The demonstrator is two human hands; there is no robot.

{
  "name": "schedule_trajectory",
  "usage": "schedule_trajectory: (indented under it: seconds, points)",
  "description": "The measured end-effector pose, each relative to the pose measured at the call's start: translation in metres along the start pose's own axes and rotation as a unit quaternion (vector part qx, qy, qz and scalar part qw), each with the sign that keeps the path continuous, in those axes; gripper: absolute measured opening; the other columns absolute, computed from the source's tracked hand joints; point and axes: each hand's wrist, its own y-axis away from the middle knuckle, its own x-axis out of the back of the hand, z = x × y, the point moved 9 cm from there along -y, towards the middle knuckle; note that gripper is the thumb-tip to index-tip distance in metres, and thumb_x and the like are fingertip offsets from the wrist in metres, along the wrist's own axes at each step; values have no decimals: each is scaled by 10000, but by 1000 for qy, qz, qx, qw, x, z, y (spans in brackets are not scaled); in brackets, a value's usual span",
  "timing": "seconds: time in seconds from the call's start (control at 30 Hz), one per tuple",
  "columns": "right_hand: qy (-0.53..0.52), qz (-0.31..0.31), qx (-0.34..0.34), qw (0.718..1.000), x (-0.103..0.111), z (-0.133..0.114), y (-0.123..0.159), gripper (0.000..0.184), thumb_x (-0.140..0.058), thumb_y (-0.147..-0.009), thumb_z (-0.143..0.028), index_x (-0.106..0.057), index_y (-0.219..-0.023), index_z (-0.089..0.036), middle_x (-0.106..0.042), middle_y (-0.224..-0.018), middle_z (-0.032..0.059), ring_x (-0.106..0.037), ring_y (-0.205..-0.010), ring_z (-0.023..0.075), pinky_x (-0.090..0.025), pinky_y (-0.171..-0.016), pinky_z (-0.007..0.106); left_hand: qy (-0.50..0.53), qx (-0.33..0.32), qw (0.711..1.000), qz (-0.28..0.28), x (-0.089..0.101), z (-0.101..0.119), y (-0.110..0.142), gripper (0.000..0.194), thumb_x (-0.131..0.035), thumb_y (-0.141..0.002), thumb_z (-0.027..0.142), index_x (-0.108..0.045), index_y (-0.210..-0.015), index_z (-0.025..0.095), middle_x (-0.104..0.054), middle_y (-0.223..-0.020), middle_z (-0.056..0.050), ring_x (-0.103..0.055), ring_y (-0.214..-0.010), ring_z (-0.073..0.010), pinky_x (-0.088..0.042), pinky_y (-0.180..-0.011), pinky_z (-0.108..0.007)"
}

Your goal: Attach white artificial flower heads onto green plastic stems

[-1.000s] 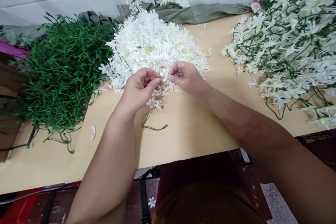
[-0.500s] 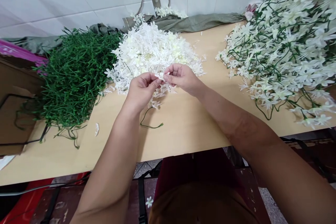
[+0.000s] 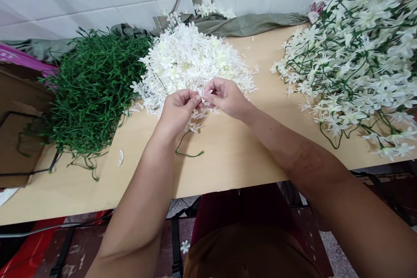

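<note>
My left hand (image 3: 179,106) and my right hand (image 3: 225,96) meet in front of a heap of loose white artificial flowers (image 3: 182,61). Between their fingertips is a small white artificial flower (image 3: 201,94), pinched from both sides and partly hidden by the fingers. Just below my hands, a single green plastic stem (image 3: 188,155) lies curved on the table, with white petals (image 3: 194,127) at its upper end. Whether those petals are joined to the stem, I cannot tell.
To the left is a pile of green plastic stems (image 3: 97,82), beside a cardboard box (image 3: 19,126). A large mass of white flowers on green stems (image 3: 358,61) fills the right side. Grey-green cloth (image 3: 254,24) runs along the tiled wall. One white piece (image 3: 121,157) lies at left on the table (image 3: 224,165).
Both hands stay together at nearly the same spot, with the fingers shifting slightly on the white flower. The whole view has moved a little.
</note>
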Motion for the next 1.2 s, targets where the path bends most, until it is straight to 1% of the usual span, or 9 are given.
schedule_trajectory:
  seconds: [0.13,0.27,0.33,0.4,0.53,0.67,0.8,0.97,1.2]
  points:
    - [-22,-1,-9,1000,0,1,0,198,-659,-809,-65,-501,-735,-158,-524,-620,-69,-515,-531,33,-466,-541,168,-4,4,1000,26,10,2,1,252,-602,-776,42,-558,-552,150,-558,-506,21,-463,-472,-68,-384,-513,-196]
    - [-91,-17,-45,995,-1,6,1,238,-730,-799,-170,-499,-741,-165,-538,-621,-68,-518,-536,30,-476,-553,161,19,-12,999,27,16,7,4,125,-644,-725,68,-615,-638,153,-564,-538,23,-487,-508,-83,-396,-525,-211]
    - [-125,-15,-54,991,0,6,1,262,-756,-783,-194,-498,-741,-165,-539,-621,-68,-514,-538,29,-471,-556,159,20,-31,999,17,15,10,4,75,-689,-692,107,-634,-686,157,-572,-570,25,-503,-536,-93,-412,-547,-225]
    - [-146,-10,-54,988,1,5,2,279,-778,-764,-208,-504,-742,-162,-537,-621,-71,-512,-543,25,-467,-559,152,23,-50,998,12,12,13,4,95,-719,-676,139,-631,-705,162,-570,-595,27,-512,-559,-100,-427,-575,-238]
    - [-146,-10,-45,988,1,4,0,334,-816,-724,-283,-504,-738,-166,-517,-595,-82,-491,-531,23,-457,-542,150,44,-67,997,23,7,13,1,126,-719,-681,136,-599,-691,172,-558,-611,28,-508,-574,-100,-437,-599,-243]
    - [-156,2,-40,987,5,9,-1,383,-838,-685,-345,-501,-743,-174,-514,-595,-87,-487,-533,22,-461,-548,151,59,-76,995,4,2,10,-1,119,-710,-680,131,-604,-708,175,-571,-634,25,-499,-581,-95,-423,-582,-231]
    - [-178,-3,-44,983,4,14,-1,372,-839,-681,-295,-497,-761,-171,-538,-606,-78,-508,-552,27,-462,-561,155,64,-85,994,13,3,4,-2,125,-688,-678,94,-602,-728,171,-562,-637,29,-483,-576,-86,-393,-563,-222]
    - [-174,3,-41,984,2,12,1,311,-805,-703,-200,-521,-828,-168,-554,-659,-68,-509,-559,31,-452,-555,159,64,-68,996,4,2,-5,-2,101,-645,-716,108,-576,-725,181,-552,-635,30,-486,-570,-89,-390,-563,-230]
    - [-163,13,-26,986,3,8,2,330,-824,-658,-227,-531,-798,-174,-543,-706,-57,-498,-590,42,-457,-557,172,60,-80,995,-16,1,-2,1,74,-656,-725,163,-585,-728,184,-561,-642,22,-499,-581,-100,-400,-575,-238]
